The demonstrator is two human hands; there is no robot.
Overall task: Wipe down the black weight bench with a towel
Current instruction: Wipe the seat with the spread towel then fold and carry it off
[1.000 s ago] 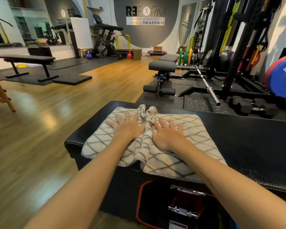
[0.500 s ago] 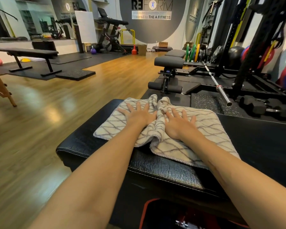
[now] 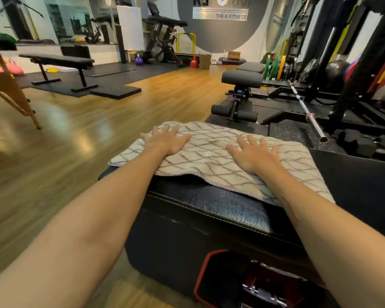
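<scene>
A white towel (image 3: 211, 156) with a grey diamond pattern is spread flat across the far end of the black weight bench (image 3: 213, 205). Its left corner overhangs the bench edge above the wooden floor (image 3: 71, 138); its right part runs down along the top toward the near side. The bench top nearest the camera is left uncovered, and cracked black vinyl with a light stitched seam is seen there.

The left hand (image 3: 165, 142) is laid palm down on the left part of the towel, fingers straight and spread wide, nothing gripped. The right hand (image 3: 255, 155) is laid palm down on the right part, fingers likewise straight and spread, nothing gripped. The hands are well apart, with a flat stretch of towel between them. Both forearms are extended from the lower corners of the view.

Under the bench a red-edged frame with metal parts (image 3: 262, 283) is partly seen; details are blurred.

Beyond the bench, a second padded bench (image 3: 242, 80) stands on black matting. To the right, a steel barbell (image 3: 307, 112) is angled toward the camera beside a dark rack (image 3: 362, 70), with dumbbells (image 3: 365, 143) on the floor near it. Across the room a flat bench (image 3: 58, 61) stands on a dark mat, and a wall sign (image 3: 220, 13) partly reads "THE A FITNESS".
</scene>
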